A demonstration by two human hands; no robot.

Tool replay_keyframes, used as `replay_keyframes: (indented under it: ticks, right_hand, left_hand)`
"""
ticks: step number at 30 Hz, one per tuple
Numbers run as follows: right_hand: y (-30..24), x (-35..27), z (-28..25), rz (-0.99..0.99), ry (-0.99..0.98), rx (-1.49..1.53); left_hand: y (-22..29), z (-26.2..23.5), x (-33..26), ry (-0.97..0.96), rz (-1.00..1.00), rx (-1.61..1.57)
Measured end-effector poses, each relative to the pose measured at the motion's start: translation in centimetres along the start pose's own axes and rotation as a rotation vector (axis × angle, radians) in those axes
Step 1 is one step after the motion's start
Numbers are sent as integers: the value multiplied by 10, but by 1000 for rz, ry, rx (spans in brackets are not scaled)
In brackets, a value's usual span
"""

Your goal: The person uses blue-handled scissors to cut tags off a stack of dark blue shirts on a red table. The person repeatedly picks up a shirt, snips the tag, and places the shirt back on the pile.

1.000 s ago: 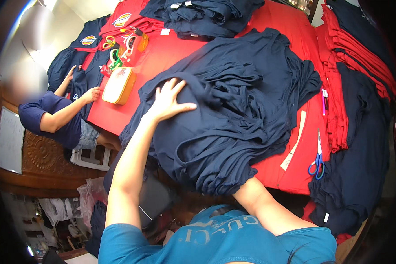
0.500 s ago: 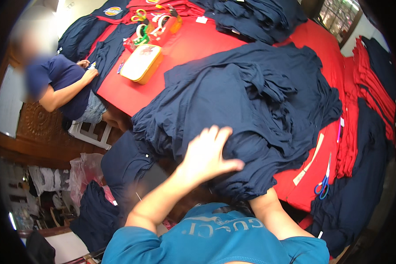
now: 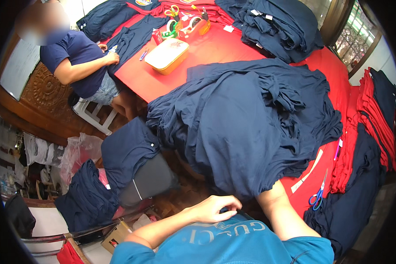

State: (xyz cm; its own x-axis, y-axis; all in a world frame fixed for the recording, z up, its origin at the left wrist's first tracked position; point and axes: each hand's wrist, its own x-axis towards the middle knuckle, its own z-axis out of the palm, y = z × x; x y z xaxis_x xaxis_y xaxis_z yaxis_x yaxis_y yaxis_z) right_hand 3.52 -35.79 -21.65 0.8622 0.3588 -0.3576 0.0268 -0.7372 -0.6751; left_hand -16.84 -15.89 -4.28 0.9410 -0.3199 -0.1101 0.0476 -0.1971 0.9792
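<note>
Head view: navy heap (image 3: 237, 119) drooping over the table's (image 3: 138, 83) near edge, my right hand hidden under it, so its grip I can't tell. My left hand (image 3: 212, 209) curls by my top (image 3: 224, 240), thumb apart from fingers; pinching anything? Can't tell. That overhang's weight could drag cloth floorward; a rightward shove could catch the scissors (image 3: 320, 192).

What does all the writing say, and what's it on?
Teal cloth T-shirt: large grey letters, which I won't copy.
Yellow rectangular box, pale lid: red print, too small to read.
Flat beige strip, small white tags: too small.
White rectangular board: any writing too faint.
Emblems on navy garments: too small or cut off.
Navy cloth heap: no writing visible.
</note>
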Motion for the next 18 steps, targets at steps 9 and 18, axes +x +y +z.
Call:
replay_keyframes:
  ticks: [9,18]
  right_hand:
    - [-8,-1,-37,-146,-56,-73]
    - [46,-24,-132,-118,21,-173]
  left_hand:
    - [-73,35,82,289,-370,-73]
    - [-29,-20,45,703,-207,-332]
